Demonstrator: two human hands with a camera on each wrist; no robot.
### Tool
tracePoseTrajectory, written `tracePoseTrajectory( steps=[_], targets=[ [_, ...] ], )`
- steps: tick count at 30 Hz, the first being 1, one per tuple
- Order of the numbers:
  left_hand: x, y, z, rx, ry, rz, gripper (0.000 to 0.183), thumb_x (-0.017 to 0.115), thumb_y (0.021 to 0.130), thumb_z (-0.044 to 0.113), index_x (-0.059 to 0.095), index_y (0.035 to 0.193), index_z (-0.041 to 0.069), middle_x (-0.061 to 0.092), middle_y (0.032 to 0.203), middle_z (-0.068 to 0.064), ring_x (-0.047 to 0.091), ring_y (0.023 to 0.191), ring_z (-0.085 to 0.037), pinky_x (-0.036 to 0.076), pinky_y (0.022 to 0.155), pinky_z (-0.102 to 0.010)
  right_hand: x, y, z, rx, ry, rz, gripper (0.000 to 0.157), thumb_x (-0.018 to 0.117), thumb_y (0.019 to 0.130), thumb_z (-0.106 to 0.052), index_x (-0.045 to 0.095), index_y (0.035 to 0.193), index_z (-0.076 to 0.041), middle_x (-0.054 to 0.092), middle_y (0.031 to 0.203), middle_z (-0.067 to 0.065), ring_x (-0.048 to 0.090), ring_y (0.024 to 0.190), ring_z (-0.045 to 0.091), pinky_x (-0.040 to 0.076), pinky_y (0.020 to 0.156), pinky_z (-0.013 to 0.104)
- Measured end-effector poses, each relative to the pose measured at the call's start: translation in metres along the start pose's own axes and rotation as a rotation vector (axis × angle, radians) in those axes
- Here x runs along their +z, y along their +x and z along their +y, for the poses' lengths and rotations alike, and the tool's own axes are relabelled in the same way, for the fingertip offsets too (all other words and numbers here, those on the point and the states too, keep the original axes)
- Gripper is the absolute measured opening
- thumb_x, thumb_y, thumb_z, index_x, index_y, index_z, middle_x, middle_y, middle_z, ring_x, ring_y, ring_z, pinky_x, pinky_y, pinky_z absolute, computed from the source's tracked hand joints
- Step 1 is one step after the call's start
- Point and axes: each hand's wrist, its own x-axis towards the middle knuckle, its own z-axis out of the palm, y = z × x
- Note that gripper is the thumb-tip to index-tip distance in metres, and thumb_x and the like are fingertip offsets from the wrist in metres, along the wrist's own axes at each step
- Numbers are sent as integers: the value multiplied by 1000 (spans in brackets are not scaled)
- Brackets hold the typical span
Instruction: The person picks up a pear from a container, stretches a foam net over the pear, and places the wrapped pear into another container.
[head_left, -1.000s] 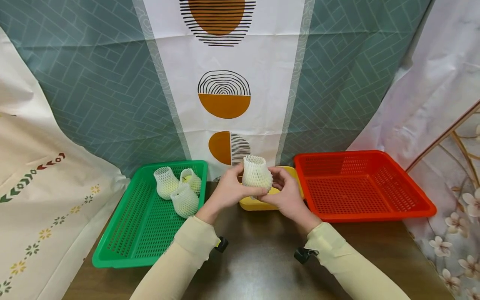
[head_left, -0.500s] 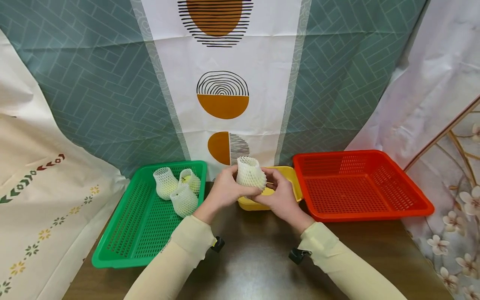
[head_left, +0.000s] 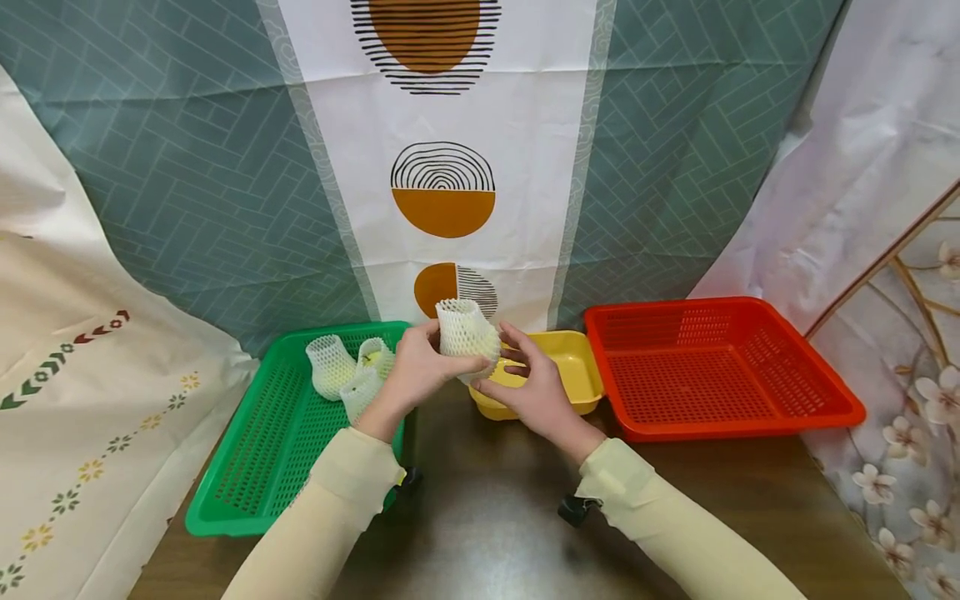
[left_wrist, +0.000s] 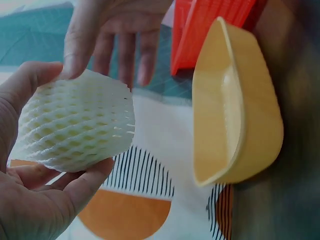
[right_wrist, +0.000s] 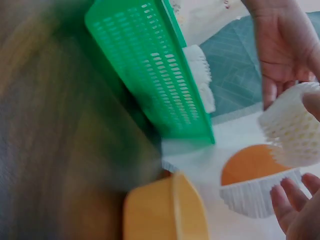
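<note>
A pale yellow-green fruit in a white foam net sleeve point(head_left: 467, 337) is up in the air in the middle of the head view. My left hand point(head_left: 417, 371) grips it from the left, thumb in front and fingers behind. On the other side, my right hand point(head_left: 536, 387) is spread beside the sleeve. In the left wrist view, the right thumb point(left_wrist: 76, 60) is at the sleeve's edge, though I cannot tell whether it presses; the right fingers stand apart from it. A green basket point(head_left: 213, 523) at the left contains 3 more netted fruits point(head_left: 330, 368), one partly hidden by my left hand.
Behind my right hand stands a shallow yellow basin point(head_left: 581, 371) on the dark wooden table point(head_left: 480, 517). A red basket point(head_left: 742, 432) adjoins it on the right. Patterned cloth point(head_left: 517, 208) hangs along the back.
Both hands have shifted left with the netted fruit, toward the green basket. My right fingers have come away from the sleeve, and more of the yellow basin shows.
</note>
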Motion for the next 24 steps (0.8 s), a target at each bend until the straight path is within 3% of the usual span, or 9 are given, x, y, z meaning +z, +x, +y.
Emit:
tracePoseTrajectory(
  steps=[3, 6, 13, 17, 24],
  targets=[
    [-15, -1, -3, -17, 3, 42, 67, 83, 59, 53, 58, 112, 19, 64, 101, 1, 61, 87, -20, 55, 70, -32, 14, 0, 13, 29, 29, 53, 69, 78, 74, -38, 44, 134, -32, 49, 134, -7, 54, 117, 19, 46, 96, 45],
    [-31, -4, -11, -44, 6, 89, 69, 81, 59, 56, 58, 113, 19, 63, 104, 1, 61, 90, -19, 55, 73, -32, 30, -4, 22, 68, 41, 53, 59, 76, 75, -42, 51, 127, -29, 51, 127, -5, 54, 115, 22, 47, 94, 47],
    [-65, -15, -31, -97, 31, 177, 67, 77, 62, 60, 56, 112, 20, 62, 107, 1, 58, 93, -19, 53, 74, -31, 63, -15, 28, 51, -9, -83, 44, 73, 78, -44, 62, 117, -28, 58, 119, -10, 52, 115, 19, 43, 96, 46],
    [-86, -23, -39, -120, 80, 219, 67, 76, 65, 60, 57, 115, 20, 62, 109, -1, 58, 93, -19, 51, 73, -30, 81, -19, 32, 64, -62, -175, 45, 71, 77, -49, 60, 118, -35, 56, 121, -16, 50, 117, 10, 40, 100, 44],
    [-116, -30, -53, -156, 94, 294, 68, 74, 65, 61, 55, 119, 24, 60, 111, 3, 57, 96, -13, 52, 74, -25, 99, -22, 40, 57, -45, -262, 50, 69, 81, -45, 57, 127, -29, 53, 127, -15, 46, 122, 7, 38, 104, 42]
  ],
)
